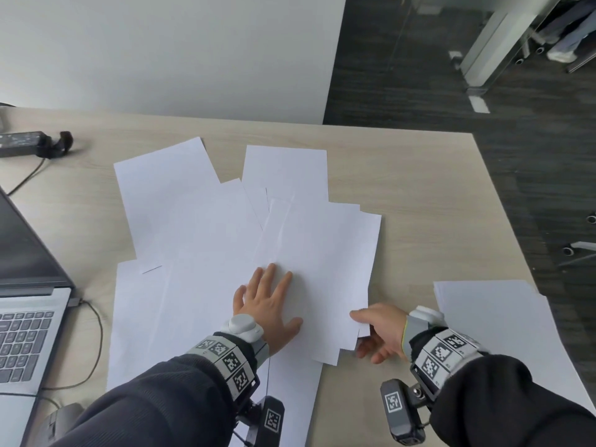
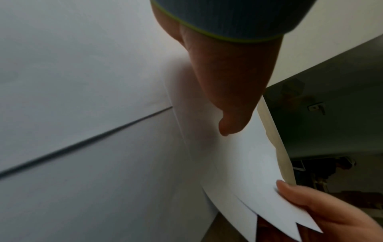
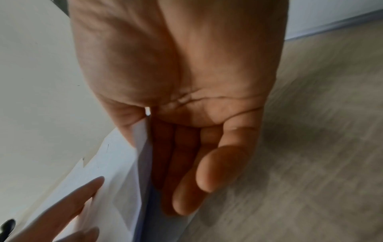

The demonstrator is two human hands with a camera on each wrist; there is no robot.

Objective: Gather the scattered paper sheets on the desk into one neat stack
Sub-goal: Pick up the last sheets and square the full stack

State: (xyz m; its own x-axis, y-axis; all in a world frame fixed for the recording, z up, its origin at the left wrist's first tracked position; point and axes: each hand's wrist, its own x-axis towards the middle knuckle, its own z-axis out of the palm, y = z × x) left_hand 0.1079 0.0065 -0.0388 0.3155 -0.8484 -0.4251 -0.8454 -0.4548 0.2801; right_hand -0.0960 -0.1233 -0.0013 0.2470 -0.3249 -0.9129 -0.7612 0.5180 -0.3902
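With the left hand [image 1: 269, 304] flat on the sheets [image 1: 225, 240] fanned across the bench [image 1: 419, 188] and the right hand [image 1: 380, 330] pinching several corners, uneven pull may crease or scatter them.

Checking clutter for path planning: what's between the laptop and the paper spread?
Head view: only bare desk and a looping cable between laptop and paper sheets.

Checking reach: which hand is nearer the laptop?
Left. The left hand lies flat on the papers, toward the laptop at the desk's left edge; the right hand pinches sheets farther right.
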